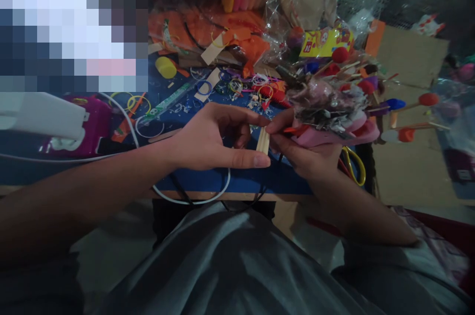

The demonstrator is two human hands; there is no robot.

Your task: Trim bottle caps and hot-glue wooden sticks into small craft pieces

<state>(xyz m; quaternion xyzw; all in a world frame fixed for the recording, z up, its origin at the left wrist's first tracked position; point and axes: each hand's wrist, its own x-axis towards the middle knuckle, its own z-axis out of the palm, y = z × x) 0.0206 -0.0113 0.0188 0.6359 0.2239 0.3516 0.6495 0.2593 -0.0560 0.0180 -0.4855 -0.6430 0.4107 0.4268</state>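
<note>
A short bundle of flat, pale wooden sticks (263, 141) is held above the blue table in the middle of the head view. My left hand (211, 139) pinches it between the thumb at its lower end and the fingertips at its top. From the other side, the fingertips of my right hand (306, 152) press against the bundle's right edge. Just behind that hand lies a pink tray-like thing (322, 138) with crumpled clear and silvery wrapping (330, 102) on it. A small orange-red piece (297, 130) shows beside my right fingers; whether they touch it, I cannot tell.
Rubber bands (204, 88), scraps and a green ruler-like strip (166, 102) litter the blue table (122, 176). A white cable (218, 194) loops at the front edge. Sticks with red balls (428, 100) jut out rightward. Cardboard (411, 152) lies right; a purple-and-white device (94, 117) stands left.
</note>
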